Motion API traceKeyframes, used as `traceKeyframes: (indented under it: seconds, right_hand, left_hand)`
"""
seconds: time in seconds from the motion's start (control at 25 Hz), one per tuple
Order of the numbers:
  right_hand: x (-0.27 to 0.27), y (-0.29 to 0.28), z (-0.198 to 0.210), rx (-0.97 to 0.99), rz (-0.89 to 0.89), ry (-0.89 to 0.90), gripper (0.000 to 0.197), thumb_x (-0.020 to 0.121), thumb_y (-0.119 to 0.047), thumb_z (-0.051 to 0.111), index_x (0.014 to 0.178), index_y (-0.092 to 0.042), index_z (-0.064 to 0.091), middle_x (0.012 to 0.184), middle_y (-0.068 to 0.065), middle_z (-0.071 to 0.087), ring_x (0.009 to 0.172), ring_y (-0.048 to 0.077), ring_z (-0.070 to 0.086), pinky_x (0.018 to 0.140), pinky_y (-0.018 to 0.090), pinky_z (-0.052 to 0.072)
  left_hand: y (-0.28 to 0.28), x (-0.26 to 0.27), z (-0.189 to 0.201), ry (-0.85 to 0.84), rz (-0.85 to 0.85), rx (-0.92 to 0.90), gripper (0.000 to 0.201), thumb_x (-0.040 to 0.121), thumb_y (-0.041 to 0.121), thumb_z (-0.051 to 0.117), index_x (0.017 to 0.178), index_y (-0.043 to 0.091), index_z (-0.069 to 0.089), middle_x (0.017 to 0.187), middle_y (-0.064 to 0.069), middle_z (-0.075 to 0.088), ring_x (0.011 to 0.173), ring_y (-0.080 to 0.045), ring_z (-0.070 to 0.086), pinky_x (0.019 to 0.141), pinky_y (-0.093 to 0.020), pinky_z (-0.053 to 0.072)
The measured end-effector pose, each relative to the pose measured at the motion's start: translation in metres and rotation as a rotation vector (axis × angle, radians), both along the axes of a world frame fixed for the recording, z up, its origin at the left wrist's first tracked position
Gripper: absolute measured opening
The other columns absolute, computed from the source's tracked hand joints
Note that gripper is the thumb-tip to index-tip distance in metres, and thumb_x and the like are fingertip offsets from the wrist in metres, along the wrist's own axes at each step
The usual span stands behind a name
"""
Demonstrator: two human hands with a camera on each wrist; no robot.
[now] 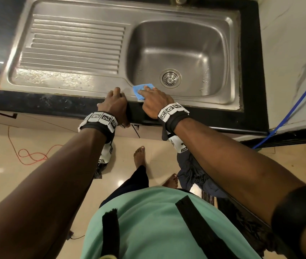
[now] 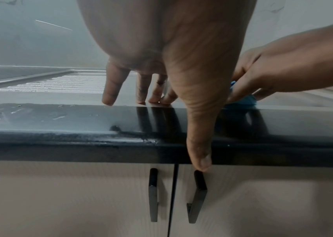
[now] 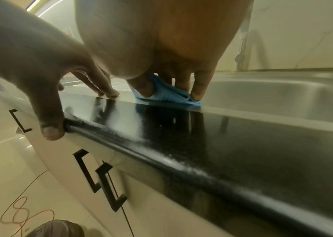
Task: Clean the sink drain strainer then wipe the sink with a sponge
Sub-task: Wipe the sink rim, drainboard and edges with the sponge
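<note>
Two hands are working at the sink's (image 1: 230, 58) near rim; the right hand (image 1: 155, 101) is pressing a blue sponge (image 1: 139, 90) flat against the steel, thumb and fingers curled round its folds, so the grip is holding the sponge; the left hand (image 1: 115, 104) is bracing just beside it, fingers straight on the worktop (image 1: 36, 105), thumb hooking over the front edge, holding nothing; to do this well, I'd say keep the pressure even and sweep away from the grip, down into the basin; the sponge is looking thin, creased and cloth-like; the drain strainer (image 1: 170, 78) is sitting in place just beyond the grip, looking clean.
</note>
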State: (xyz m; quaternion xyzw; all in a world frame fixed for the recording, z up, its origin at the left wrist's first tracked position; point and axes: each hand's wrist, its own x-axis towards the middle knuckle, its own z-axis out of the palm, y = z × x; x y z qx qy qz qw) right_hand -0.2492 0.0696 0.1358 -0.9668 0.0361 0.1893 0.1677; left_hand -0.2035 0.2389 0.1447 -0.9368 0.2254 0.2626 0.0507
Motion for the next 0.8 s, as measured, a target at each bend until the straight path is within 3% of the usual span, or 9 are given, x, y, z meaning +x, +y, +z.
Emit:
traceKeyframes:
  seconds: [0.16,0.36,0.52,0.8]
  right_hand:
    - [-0.015,-0.019,0.007,0.002,-0.07,-0.058,0.049,0.086,-0.015,0.045,0.134,-0.024,0.054,0.143,-0.001,0.053,0.122,0.029,0.056,0.094,0.041,0.046]
    - [-0.036,-0.051,0.011,0.019,-0.177,-0.024,0.057,0.085,-0.017,0.047,0.141,-0.03,0.051,0.141,0.006,0.057,0.119,0.033,0.058,0.097,0.041,0.045]
    - [-0.054,-0.082,0.006,0.006,-0.237,-0.032,0.059,0.083,-0.017,0.048,0.138,-0.034,0.053,0.132,0.009,0.062,0.112,0.034,0.06,0.093,0.04,0.046]
    - [-0.075,-0.112,-0.016,0.009,-0.348,-0.094,0.056,0.081,-0.018,0.048,0.135,-0.028,0.058,0.146,0.003,0.052,0.127,0.03,0.053,0.106,0.044,0.045]
  left_hand:
    - [0.0,0.001,-0.001,0.002,0.003,-0.001,0.113,0.05,0.038,0.103,0.139,-0.001,0.046,0.135,-0.015,0.037,0.13,-0.04,0.044,0.096,-0.067,0.052]
    - [-0.003,0.0,0.003,-0.001,-0.032,0.005,0.113,0.05,0.04,0.102,0.137,-0.006,0.048,0.134,-0.019,0.041,0.126,-0.042,0.047,0.106,-0.055,0.05]
    - [-0.004,-0.001,0.006,-0.021,-0.043,0.009,0.108,0.053,0.042,0.101,0.135,-0.005,0.05,0.132,-0.02,0.043,0.12,-0.041,0.051,0.104,-0.051,0.051]
    - [0.001,-0.002,0.004,-0.07,-0.088,-0.023,0.107,0.054,0.048,0.099,0.135,-0.002,0.05,0.131,-0.018,0.045,0.113,-0.041,0.057,0.097,-0.053,0.053]
